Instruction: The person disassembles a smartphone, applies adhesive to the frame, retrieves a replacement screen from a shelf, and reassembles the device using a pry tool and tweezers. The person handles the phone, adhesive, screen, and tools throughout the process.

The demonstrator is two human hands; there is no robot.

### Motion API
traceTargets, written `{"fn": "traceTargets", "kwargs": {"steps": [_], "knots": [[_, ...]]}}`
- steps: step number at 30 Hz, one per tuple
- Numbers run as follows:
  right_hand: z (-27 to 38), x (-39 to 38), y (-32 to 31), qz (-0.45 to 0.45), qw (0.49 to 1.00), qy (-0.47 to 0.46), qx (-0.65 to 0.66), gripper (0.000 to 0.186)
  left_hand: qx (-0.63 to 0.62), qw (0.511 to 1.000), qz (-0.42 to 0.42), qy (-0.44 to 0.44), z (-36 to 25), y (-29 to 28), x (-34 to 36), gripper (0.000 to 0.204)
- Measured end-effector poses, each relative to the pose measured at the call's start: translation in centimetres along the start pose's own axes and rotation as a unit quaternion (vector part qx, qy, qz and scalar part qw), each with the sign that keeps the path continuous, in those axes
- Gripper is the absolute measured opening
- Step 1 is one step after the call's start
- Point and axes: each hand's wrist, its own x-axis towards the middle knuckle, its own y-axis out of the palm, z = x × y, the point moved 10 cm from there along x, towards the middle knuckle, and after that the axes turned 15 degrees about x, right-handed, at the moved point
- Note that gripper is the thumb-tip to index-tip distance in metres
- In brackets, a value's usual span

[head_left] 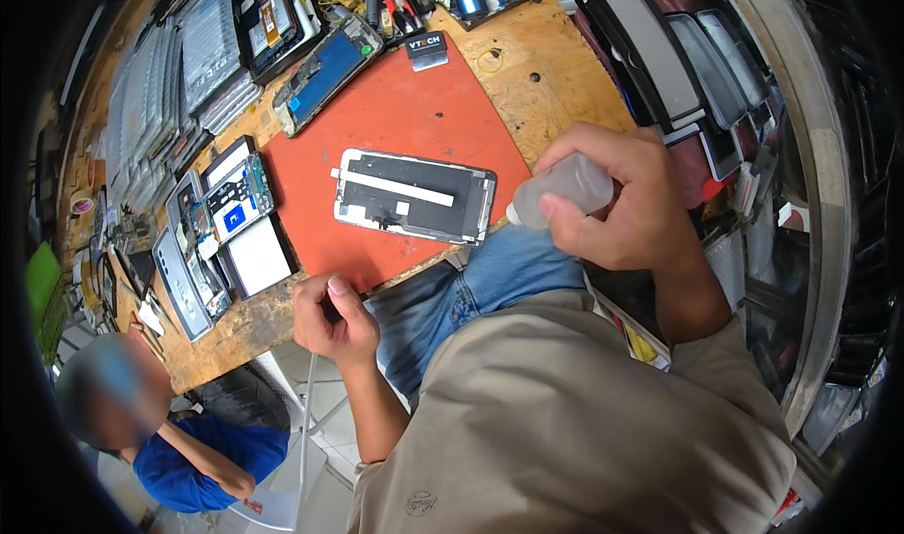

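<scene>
one bottle [557, 195], one phone panel [428, 216] and two hands are at work here. the right hand [603, 195] has its thumb and fingers clamped on the whitish bottle, held up just beyond the panel's right end; the left hand [336, 315] is at the table's [254, 331] front edge, fingers curled, though i cannot tell whether thumb and forefinger meet. the bottle's long axis slants, its tip pointing left and slightly toward the person. the panel is on one red mat [414, 101], its long axis running left to right, the right end a little nearer the person, with one white strip [400, 187] lengthwise on it. its near right corner is close to the table's front edge; wider red stretches lie on its far and left sides. one blue-faced phone part [327, 72] and one small dark card [427, 46] are at the mat's far edge.
</scene>
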Motion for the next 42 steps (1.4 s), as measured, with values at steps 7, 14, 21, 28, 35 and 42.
{"fn": "traceTargets", "kwargs": {"steps": [7,14,21,28,35,42], "knots": [[-0.4,0.4,-0.5,-0.025,1.000,-0.017,0.005,0.017,0.020,1.000,0.002,0.022,-0.2,0.3,0.3,0.012],[-0.2,0.4,-0.5,-0.024,0.999,-0.026,-0.004,0.017,0.016,1.000,0.004,0.018,-0.1,0.4,0.3,0.013],[-0.3,0.3,-1.8,-0.047,0.999,-0.013,-0.007,0.018,0.017,1.000,0.001,0.021,-0.2,0.4,0.3,0.014],[-0.9,0.0,-2.9,-0.122,0.992,-0.035,-0.017,0.020,0.020,1.000,0.004,0.023,-0.3,0.4,0.3,0.013],[2.4,-3.6,-0.2,-0.082,0.966,-0.192,-0.153,0.034,0.032,0.999,0.013,0.038,-0.7,0.4,0.5,0.010],[1.9,-6.5,1.4,-0.096,0.947,-0.242,-0.189,0.046,0.027,0.999,0.019,0.036,-1.2,0.8,0.7,0.009]]}}
